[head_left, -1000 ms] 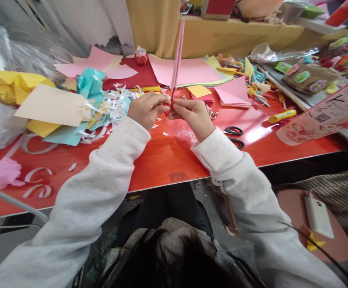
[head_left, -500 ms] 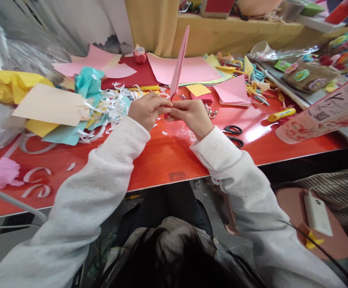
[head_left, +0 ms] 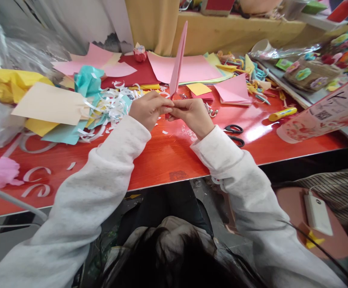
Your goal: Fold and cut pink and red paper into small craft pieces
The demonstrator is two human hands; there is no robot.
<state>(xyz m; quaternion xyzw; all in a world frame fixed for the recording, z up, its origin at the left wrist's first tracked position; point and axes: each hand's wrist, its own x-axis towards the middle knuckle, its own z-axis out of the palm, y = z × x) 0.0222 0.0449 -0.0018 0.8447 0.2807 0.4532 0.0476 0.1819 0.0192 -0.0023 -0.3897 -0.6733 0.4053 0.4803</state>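
Observation:
A folded pink paper (head_left: 180,60) stands nearly upright, seen almost edge-on, above the red table. Its lower end is pinched between the fingertips of my left hand (head_left: 150,110) and my right hand (head_left: 194,116), which meet over the table. Both hands are closed on it, and the fingers hide most of its lower edge. White paper shreds (head_left: 113,106) lie left of my left hand. Black-handled scissors (head_left: 234,129) rest just right of my right hand, partly under the sleeve.
Pink sheets (head_left: 188,69), a yellow square (head_left: 198,88) and folded pink paper (head_left: 233,90) lie behind the hands. At right are a yellow tube (head_left: 282,114) and a tilted printed cup (head_left: 324,114). Crumpled teal paper (head_left: 88,81) and a beige sheet (head_left: 50,105) are at left.
The pink paper's upper tip has shifted slightly up and to the left. Both hands keep their pinch with almost no movement.

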